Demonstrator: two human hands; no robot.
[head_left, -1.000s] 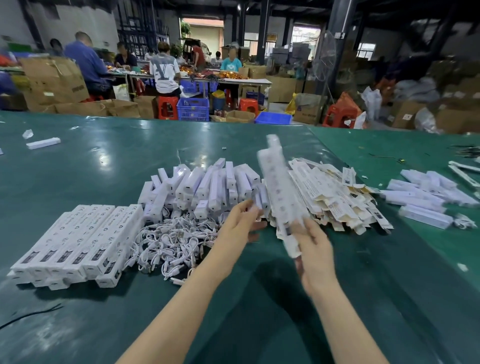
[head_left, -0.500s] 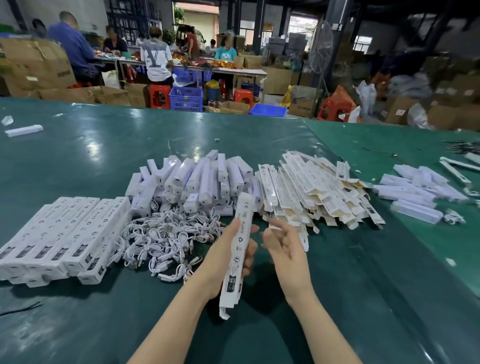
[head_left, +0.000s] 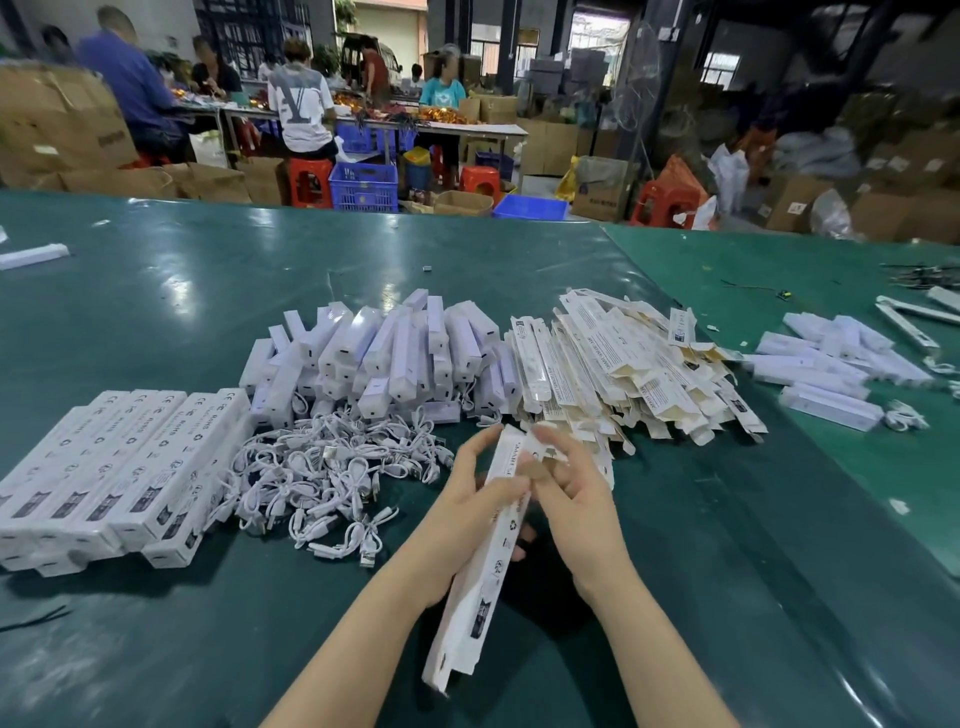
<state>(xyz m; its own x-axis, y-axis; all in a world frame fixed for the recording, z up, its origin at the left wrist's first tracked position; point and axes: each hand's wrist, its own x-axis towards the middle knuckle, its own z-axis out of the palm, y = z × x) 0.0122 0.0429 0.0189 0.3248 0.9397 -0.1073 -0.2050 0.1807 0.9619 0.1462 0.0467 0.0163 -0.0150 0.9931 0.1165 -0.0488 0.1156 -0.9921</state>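
- Left hand (head_left: 470, 501): fingers (head_left: 480, 447) wrapped round the upper part of a long white box (head_left: 480, 592), thumb across its face.
- Right hand (head_left: 579, 501): fingers (head_left: 556, 441) curled on the box's top end, pinching it there.
- The box is at lower centre of the frame, tilted, held above the desk (head_left: 156, 291), its lower end toward the bottom edge.
- Cables (head_left: 332, 473) lie heaped just left of the hands.
- White bars (head_left: 395, 353) are piled at centre, above the cables.
- Flat boxes (head_left: 623, 374) lie right of the bars.
- Packed boxes (head_left: 119, 467) lie in a row at left.
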